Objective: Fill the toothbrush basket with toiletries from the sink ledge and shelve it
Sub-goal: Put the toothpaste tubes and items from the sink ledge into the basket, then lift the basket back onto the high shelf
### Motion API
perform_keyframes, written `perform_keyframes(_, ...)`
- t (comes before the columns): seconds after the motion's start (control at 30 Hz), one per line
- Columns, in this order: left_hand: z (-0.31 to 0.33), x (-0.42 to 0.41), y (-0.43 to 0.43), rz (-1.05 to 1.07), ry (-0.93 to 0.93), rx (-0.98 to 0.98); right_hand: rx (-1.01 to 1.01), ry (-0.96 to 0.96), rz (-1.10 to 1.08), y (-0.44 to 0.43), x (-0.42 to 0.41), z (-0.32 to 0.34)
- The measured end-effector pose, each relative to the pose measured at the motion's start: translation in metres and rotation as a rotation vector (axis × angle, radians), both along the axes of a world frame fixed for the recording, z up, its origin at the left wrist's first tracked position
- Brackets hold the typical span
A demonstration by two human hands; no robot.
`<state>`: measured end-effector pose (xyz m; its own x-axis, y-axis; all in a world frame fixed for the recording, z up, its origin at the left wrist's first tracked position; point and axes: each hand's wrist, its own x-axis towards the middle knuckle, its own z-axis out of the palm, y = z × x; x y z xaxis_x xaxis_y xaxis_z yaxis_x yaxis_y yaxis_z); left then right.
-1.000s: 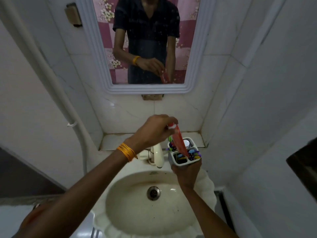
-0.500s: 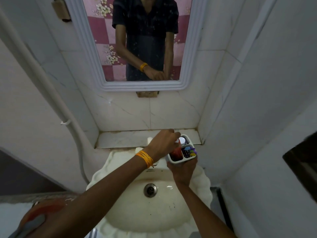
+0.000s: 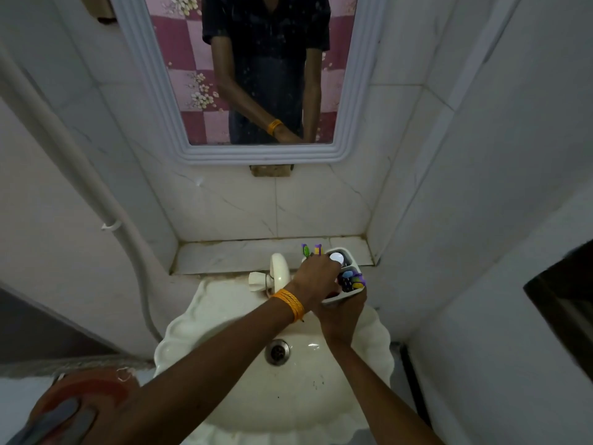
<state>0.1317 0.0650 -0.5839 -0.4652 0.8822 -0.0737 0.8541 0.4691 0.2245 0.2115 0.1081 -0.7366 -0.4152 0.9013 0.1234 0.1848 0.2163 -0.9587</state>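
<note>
The white toothbrush basket (image 3: 348, 296) hangs over the back right of the sink, in front of the ledge. My right hand (image 3: 340, 319) grips it from below. My left hand (image 3: 316, 277), with orange bangles on the wrist, lies curled over the basket's left side, closed on a red tube (image 3: 334, 292) that is almost wholly hidden inside. Two toothbrush heads (image 3: 307, 251) stick up behind my fingers. A white round cap (image 3: 336, 258) shows in the back compartment, and several coloured handles (image 3: 351, 281) fill the right one.
The marble ledge (image 3: 224, 256) runs behind the cream sink (image 3: 199, 319) with its tap (image 3: 279, 271) and drain (image 3: 277, 351). A mirror (image 3: 256, 75) hangs above. A white pipe (image 3: 96, 187) slants down the left wall. A dark edge (image 3: 564, 300) juts in at right.
My left hand has pushed the red tube down from above the basket until it is nearly out of sight. The basket has dropped lower, nearer the ledge, and my view has tilted downward.
</note>
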Motion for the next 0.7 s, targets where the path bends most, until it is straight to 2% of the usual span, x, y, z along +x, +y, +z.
perform_keyframes(0.2,-0.002,-0.007,-0.001,-0.001,-0.011,0.026,0.018,-0.032,-0.020,-0.001,-0.001,-0.001)
perform_keyframes(0.5,0.015,-0.056,-0.023,0.155,0.028,0.396,-0.105,-0.002,-0.007,0.004,-0.004,0.006)
perform_keyframes(0.7,0.036,-0.083,-0.051,0.283,0.087,0.493,-0.027,-0.059,-0.041,0.009,-0.001,0.039)
